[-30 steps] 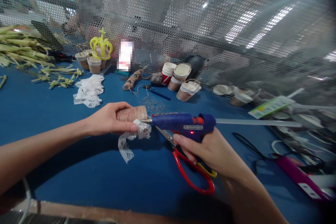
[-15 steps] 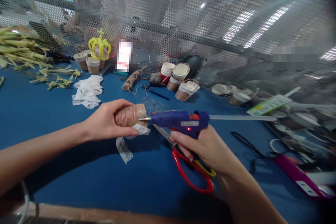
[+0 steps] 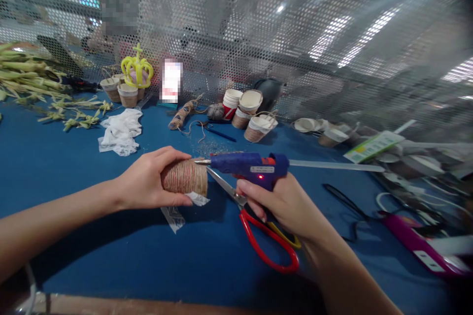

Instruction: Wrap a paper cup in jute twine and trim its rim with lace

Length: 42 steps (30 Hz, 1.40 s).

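- Blue counter (image 3: 148, 266), perforated screen (image 3: 221, 10) behind.
- Left hand (image 3: 146, 180) grasps twine-wrapped cup (image 3: 186, 177); best held steady.
- Right hand (image 3: 288, 202) grips glue gun (image 3: 240, 165); nozzle (image 3: 203, 161) best aimed clear of fingers (image 3: 172, 154).

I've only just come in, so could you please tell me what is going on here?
A person's left hand holds a twine-wrapped cup on its side, white lace showing below it. The right hand holds a blue glue gun, its nozzle close against the cup's upper side. Scissors lie below, on the blue table.
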Each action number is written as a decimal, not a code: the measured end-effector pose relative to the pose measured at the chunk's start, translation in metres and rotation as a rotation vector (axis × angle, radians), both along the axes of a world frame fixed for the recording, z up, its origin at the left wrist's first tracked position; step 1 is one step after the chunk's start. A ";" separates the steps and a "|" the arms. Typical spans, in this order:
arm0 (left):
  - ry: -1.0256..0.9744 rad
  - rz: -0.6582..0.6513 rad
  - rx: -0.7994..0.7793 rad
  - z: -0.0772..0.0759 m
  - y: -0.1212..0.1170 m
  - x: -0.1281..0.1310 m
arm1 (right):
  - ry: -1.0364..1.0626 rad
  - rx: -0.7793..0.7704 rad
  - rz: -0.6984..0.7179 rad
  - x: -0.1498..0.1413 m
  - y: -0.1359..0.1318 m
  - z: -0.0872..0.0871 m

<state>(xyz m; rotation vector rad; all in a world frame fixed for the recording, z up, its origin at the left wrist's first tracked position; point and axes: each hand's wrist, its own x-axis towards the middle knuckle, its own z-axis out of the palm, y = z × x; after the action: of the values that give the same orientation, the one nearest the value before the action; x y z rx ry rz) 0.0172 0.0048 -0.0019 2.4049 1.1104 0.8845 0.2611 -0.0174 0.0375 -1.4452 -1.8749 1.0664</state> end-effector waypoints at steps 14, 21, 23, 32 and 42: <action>-0.078 0.080 -0.122 0.000 0.004 -0.002 | -0.031 -0.021 0.002 0.000 -0.004 0.005; -0.207 0.081 -0.343 0.004 0.005 -0.001 | -0.030 -0.040 0.013 0.001 -0.005 0.006; -0.222 0.099 -0.365 0.005 0.005 0.000 | -0.013 -0.056 0.016 0.000 -0.005 0.007; -0.298 0.111 -0.448 0.007 0.006 -0.002 | 0.003 -0.073 0.063 0.006 -0.001 0.006; -0.489 0.155 -0.584 0.010 0.006 -0.002 | 0.223 -0.038 -0.226 0.026 0.028 -0.003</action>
<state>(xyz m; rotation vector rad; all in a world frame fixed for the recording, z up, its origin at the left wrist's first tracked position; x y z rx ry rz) 0.0151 0.0109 0.0081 1.5463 1.1607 0.9607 0.2875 0.0101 0.0349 -1.4546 -1.5054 1.1063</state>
